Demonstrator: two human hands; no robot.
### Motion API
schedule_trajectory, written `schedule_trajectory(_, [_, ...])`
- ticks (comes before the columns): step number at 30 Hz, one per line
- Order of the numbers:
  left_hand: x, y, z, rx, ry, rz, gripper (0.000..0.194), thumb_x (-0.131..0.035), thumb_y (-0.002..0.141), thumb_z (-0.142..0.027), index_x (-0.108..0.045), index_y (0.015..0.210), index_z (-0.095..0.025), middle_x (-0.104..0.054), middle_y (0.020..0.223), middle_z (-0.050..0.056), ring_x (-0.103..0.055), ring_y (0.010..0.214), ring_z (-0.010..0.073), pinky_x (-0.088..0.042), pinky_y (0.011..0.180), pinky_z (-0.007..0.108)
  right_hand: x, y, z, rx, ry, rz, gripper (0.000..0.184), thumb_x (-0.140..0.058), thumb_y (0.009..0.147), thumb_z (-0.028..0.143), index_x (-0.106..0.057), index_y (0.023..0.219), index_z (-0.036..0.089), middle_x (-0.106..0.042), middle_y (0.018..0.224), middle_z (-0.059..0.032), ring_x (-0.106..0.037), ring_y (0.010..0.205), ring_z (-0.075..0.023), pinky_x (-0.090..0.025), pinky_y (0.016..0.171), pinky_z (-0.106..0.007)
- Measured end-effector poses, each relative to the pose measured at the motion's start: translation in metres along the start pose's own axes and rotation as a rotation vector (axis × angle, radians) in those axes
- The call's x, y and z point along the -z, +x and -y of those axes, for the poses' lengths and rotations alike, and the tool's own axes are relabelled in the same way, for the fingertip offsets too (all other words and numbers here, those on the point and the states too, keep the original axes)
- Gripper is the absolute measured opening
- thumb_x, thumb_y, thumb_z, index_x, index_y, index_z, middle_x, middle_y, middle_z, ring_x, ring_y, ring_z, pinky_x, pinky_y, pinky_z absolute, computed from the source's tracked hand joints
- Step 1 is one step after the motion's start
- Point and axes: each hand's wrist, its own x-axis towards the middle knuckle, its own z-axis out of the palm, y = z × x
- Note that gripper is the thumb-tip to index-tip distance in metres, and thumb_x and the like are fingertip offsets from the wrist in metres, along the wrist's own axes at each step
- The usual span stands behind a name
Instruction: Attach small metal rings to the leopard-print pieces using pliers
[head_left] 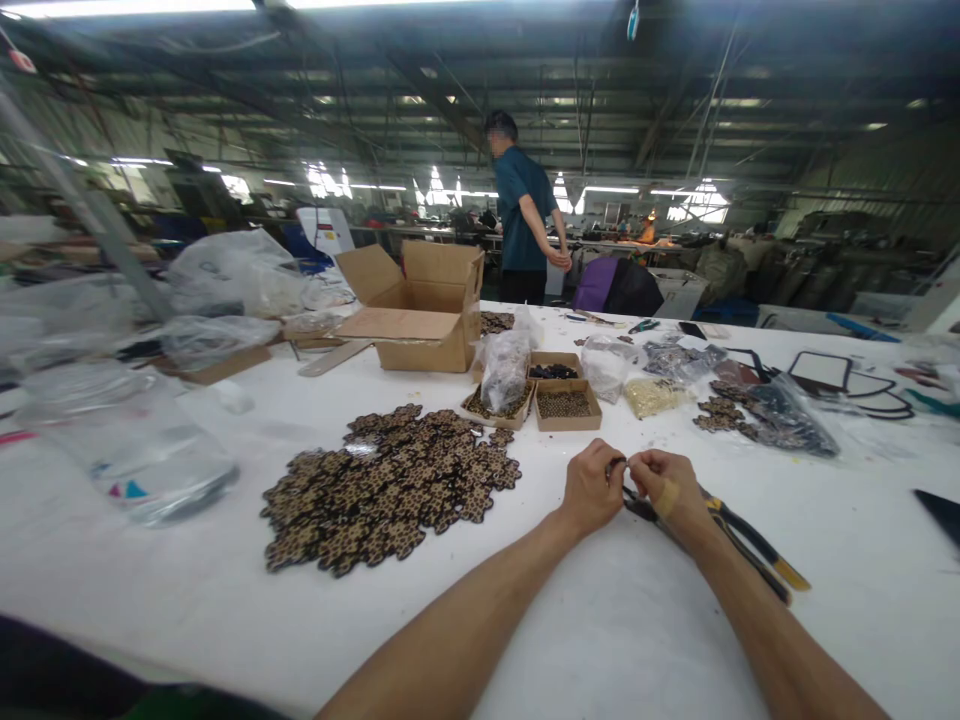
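Observation:
My left hand [596,487] and my right hand [670,490] meet above the white table, fingertips pinched close together. Something small and dark shows at the left fingertips, too small to name. My right hand has a tan bandage [666,497] around it. Pliers with black and yellow handles [757,548] run beneath that hand, their dark jaws pointing toward my left hand; whether the palm grips them I cannot tell. To the left spreads a pile of leopard-print, flower-shaped patches [390,490]. Just beyond my hands stands a small cardboard box [568,422] of tiny metal-coloured pieces.
An open carton [424,352] stands behind the pile. At left is a large clear plastic jar [142,450]. Plastic bags [795,415], loose patches [720,413] and black frames [821,372] lie at right. A person in a teal shirt [521,190] stands beyond the table.

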Motion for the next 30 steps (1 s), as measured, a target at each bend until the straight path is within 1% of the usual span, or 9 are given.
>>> schedule_trajectory(3, [-0.004, -0.003, 0.001, 0.043, 0.031, -0.036, 0.011, -0.051, 0.088, -0.017, -0.062, 0.086, -0.015, -0.058, 0.085, 0.007, -0.055, 0.080, 0.0170, -0.044, 0.071, 0.029, -0.010, -0.004, -0.004, -0.047, 0.083, -0.048, 0.032, -0.064, 0.075, 0.043, -0.066, 0.073, 0.011, -0.057, 0.052, -0.0033, -0.047, 0.047, -0.0143, -0.033, 0.045, -0.024])
schedule_trajectory(6, [-0.004, -0.003, 0.001, 0.041, 0.048, -0.020, 0.011, -0.050, 0.088, -0.017, -0.062, 0.086, -0.016, -0.058, 0.085, 0.006, -0.055, 0.079, 0.0167, -0.044, 0.070, 0.029, -0.014, -0.006, -0.005, -0.084, 0.176, -0.060, 0.030, -0.064, 0.075, 0.042, -0.065, 0.071, 0.012, -0.056, 0.052, -0.0027, -0.046, 0.046, -0.0140, -0.032, 0.045, -0.024])
schedule_trajectory(12, [0.005, 0.000, 0.003, -0.061, 0.087, 0.072, 0.012, -0.045, 0.091, -0.016, -0.057, 0.087, -0.016, -0.057, 0.088, 0.006, -0.054, 0.079, 0.0163, -0.044, 0.071, 0.029, -0.006, -0.001, -0.010, -0.117, 0.275, 0.069, 0.028, -0.065, 0.073, 0.040, -0.063, 0.065, 0.014, -0.056, 0.051, -0.0024, -0.047, 0.045, -0.0137, -0.034, 0.046, -0.024])
schedule_trajectory(16, [0.007, 0.000, 0.003, -0.105, 0.115, 0.108, 0.012, -0.044, 0.091, -0.016, -0.057, 0.089, -0.017, -0.056, 0.089, 0.007, -0.054, 0.080, 0.0165, -0.044, 0.072, 0.029, 0.002, 0.007, -0.017, -0.133, 0.211, 0.096, 0.028, -0.067, 0.069, 0.040, -0.063, 0.064, 0.013, -0.058, 0.052, -0.0036, -0.047, 0.044, -0.0137, -0.034, 0.044, -0.024])
schedule_trajectory(20, [0.007, 0.000, 0.001, -0.121, 0.111, 0.100, 0.012, -0.045, 0.090, -0.016, -0.057, 0.091, -0.016, -0.056, 0.090, 0.007, -0.054, 0.080, 0.0164, -0.044, 0.071, 0.029, 0.006, 0.007, -0.015, -0.108, 0.189, 0.136, 0.024, -0.066, 0.069, 0.036, -0.062, 0.063, 0.013, -0.057, 0.050, -0.0029, -0.046, 0.043, -0.0127, -0.032, 0.044, -0.024])
schedule_trajectory(22, [0.004, 0.000, 0.001, -0.101, 0.095, 0.082, 0.011, -0.046, 0.090, -0.016, -0.057, 0.090, -0.016, -0.056, 0.089, 0.007, -0.054, 0.080, 0.0165, -0.044, 0.071, 0.029, 0.004, 0.005, -0.012, -0.095, 0.207, 0.143, 0.024, -0.064, 0.071, 0.035, -0.061, 0.061, 0.014, -0.055, 0.048, -0.0025, -0.045, 0.042, -0.0120, -0.032, 0.044, -0.023])
schedule_trajectory(23, [0.002, -0.001, 0.001, -0.075, 0.085, 0.064, 0.011, -0.046, 0.090, -0.016, -0.057, 0.089, -0.017, -0.056, 0.088, 0.006, -0.054, 0.080, 0.0164, -0.044, 0.071, 0.029, 0.001, 0.004, -0.010, -0.102, 0.216, 0.122, 0.024, -0.063, 0.070, 0.035, -0.061, 0.060, 0.014, -0.054, 0.047, -0.0023, -0.044, 0.041, -0.0119, -0.032, 0.044, -0.023])
schedule_trajectory(27, [-0.010, -0.005, 0.002, 0.090, 0.064, -0.055, 0.008, -0.050, 0.087, -0.015, -0.057, 0.084, -0.017, -0.056, 0.083, 0.005, -0.054, 0.077, 0.0161, -0.043, 0.068, 0.028, -0.015, -0.001, -0.008, -0.169, 0.254, -0.043, 0.027, -0.064, 0.068, 0.040, -0.061, 0.061, 0.015, -0.053, 0.045, -0.0014, -0.042, 0.040, -0.0128, -0.031, 0.042, -0.024])
schedule_trajectory(30, [-0.013, -0.007, 0.004, 0.126, 0.061, -0.074, 0.008, -0.050, 0.086, -0.014, -0.057, 0.083, -0.017, -0.057, 0.083, 0.004, -0.054, 0.077, 0.0163, -0.043, 0.068, 0.028, -0.023, -0.002, -0.010, -0.186, 0.280, -0.064, 0.027, -0.064, 0.069, 0.042, -0.061, 0.064, 0.015, -0.053, 0.046, -0.0008, -0.043, 0.041, -0.0131, -0.032, 0.042, -0.024])
